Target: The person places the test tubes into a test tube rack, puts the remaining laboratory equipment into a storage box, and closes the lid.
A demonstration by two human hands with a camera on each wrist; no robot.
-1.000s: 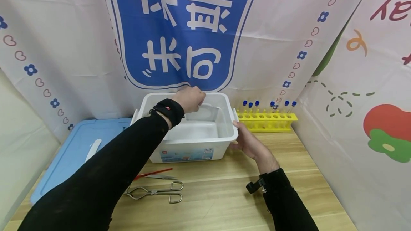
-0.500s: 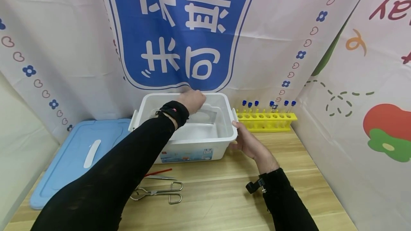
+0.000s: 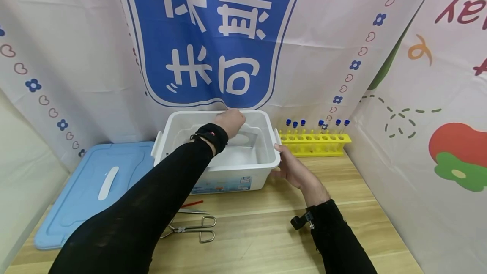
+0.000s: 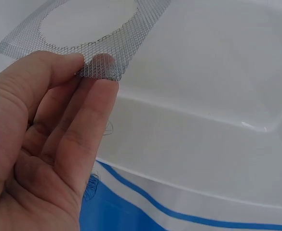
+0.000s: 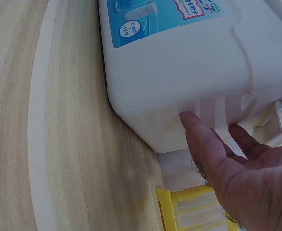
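A white plastic storage bin [image 3: 228,166] stands at the back of the table. My left hand [image 3: 230,122] reaches over it in the head view. In the left wrist view, its thumb and fingers pinch one corner of a wire gauze [image 4: 113,50], a fine grey mesh with a pale round centre. The gauze hangs inside the bin, with part of it outside the left wrist view. At the bin's right end is my right hand [image 3: 294,168]. Its extended fingers [image 5: 203,139] touch the outer wall below the side handle in the right wrist view.
A yellow test tube rack [image 3: 316,139] with several blue-capped tubes stands right of the bin. A blue lid [image 3: 131,160] bearing a white elongated piece [image 3: 109,183] lies left. Crucible tongs [image 3: 192,229], tweezers [image 3: 193,211] and a red stick [image 3: 193,203] lie in front, partly behind my left sleeve.
My left hand has lowered toward the bin and shifted slightly right, with the gauze going down inside. The right hand stays at the bin's end.
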